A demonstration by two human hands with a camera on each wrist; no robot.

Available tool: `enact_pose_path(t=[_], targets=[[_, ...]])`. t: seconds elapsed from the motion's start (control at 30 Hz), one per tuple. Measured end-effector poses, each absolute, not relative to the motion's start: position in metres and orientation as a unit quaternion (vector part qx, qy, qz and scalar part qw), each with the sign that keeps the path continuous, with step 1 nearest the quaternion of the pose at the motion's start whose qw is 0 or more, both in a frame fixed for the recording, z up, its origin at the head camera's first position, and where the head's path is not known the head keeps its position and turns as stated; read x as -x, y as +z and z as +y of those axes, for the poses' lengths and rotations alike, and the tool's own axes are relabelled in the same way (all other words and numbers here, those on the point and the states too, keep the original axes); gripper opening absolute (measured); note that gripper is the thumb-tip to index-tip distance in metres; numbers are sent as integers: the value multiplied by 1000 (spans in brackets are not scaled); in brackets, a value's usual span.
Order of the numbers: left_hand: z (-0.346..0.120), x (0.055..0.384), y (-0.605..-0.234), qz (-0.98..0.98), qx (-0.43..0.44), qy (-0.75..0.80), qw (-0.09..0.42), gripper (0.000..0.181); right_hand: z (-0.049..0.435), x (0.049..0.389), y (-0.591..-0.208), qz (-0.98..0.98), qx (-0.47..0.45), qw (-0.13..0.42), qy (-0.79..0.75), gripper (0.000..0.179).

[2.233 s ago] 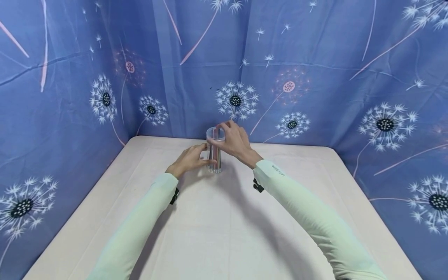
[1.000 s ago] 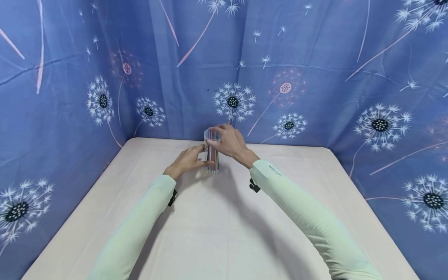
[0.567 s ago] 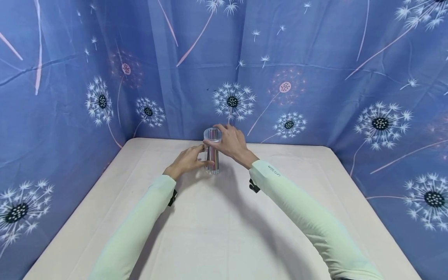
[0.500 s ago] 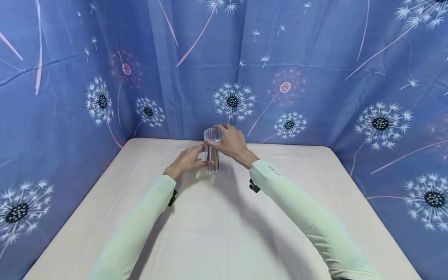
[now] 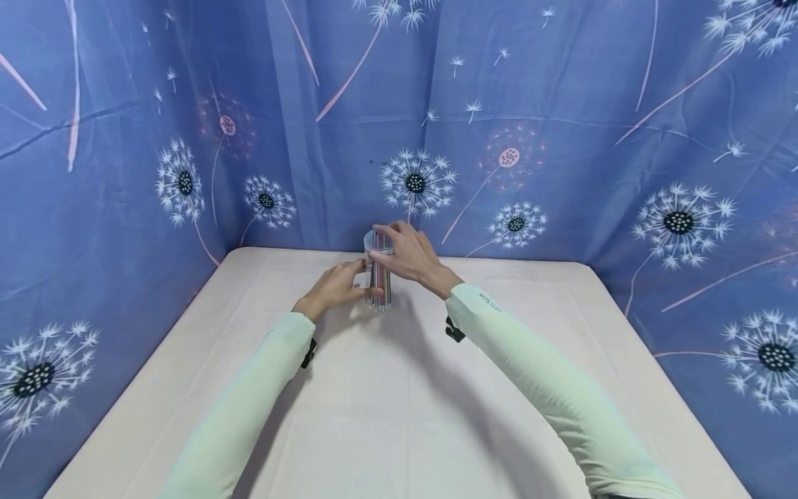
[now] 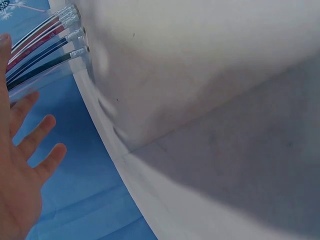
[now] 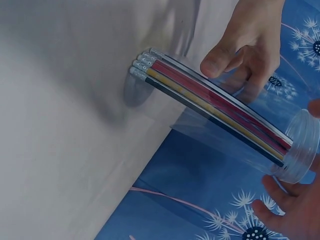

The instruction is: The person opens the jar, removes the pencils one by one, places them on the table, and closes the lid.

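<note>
A clear plastic jar [image 5: 382,305] of pencils [image 7: 210,107] stands upright at the far side of the table. The pencils are black, yellow, red and silvery, with their metal ends down at the jar's base. My left hand [image 5: 337,284] holds the jar's lower body from the left, thumb in front; in the left wrist view its other fingers spread apart. Above it my right hand [image 5: 414,253] grips the clear lid [image 7: 302,145] at the jar's top, thumb on the near side and fingers across the far side. The palm partly hides the lid in the head view.
A pale cloth covers the table [image 5: 374,416]. Its far edge lies just behind the jar. Blue curtains [image 5: 337,173] with dandelion prints hang along the back and both sides. Both forearms wear light green sleeves [image 5: 249,402].
The fingers of my right hand have shifted back and forth round the lid; the index finger now reaches farther left over it. My left hand and the jar stay in place.
</note>
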State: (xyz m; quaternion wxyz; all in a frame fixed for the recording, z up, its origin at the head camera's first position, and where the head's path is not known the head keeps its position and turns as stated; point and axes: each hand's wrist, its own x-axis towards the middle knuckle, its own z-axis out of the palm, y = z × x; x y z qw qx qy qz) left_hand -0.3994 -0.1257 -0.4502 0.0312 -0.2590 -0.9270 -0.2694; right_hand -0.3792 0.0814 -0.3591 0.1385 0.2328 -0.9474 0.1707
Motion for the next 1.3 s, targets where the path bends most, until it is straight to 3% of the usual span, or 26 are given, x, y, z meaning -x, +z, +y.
enact_pose_path(t=[0.6, 0.93, 1.3], targets=[[-124, 399, -450, -925, 262, -275, 25, 87, 94, 377, -352, -941, -233, 161, 187, 71], [-125, 398, -449, -921, 268, -280, 35, 77, 113, 376, -345, -938, -231, 180, 186, 75], [-123, 399, -450, -924, 259, -278, 33, 79, 142, 374, -352, -938, -201, 183, 216, 78]])
